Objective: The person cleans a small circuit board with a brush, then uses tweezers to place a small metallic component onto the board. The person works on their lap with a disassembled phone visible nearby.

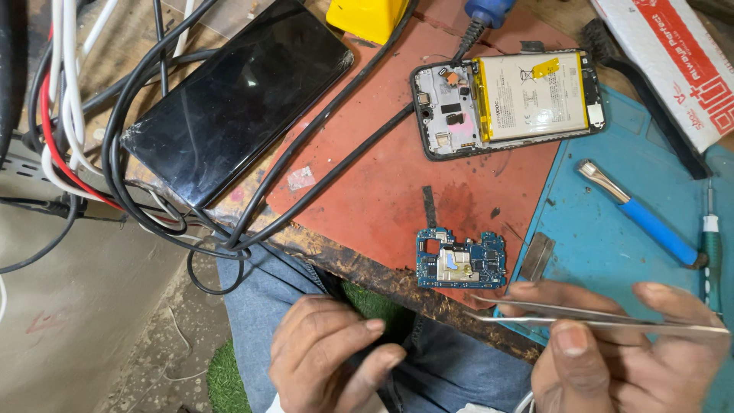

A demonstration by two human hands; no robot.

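My right hand [623,359] holds metal tweezers [589,315] at the bottom right, their tips pointing left just below a blue circuit board [461,261]. The board lies on the red mat [382,191] near the bench's front edge. My left hand [329,356] hovers over my lap below the bench edge, fingers curled loosely, and I cannot see anything in it. An opened phone [508,99] with its white battery exposed lies at the far side of the mat.
A black phone screen [237,99] lies at the left among black, white and red cables [115,153]. On the blue mat [604,229] lie a blue-handled tool [646,218] and a green screwdriver [712,248]. A yellow object [367,19] and a white box [673,61] sit behind.
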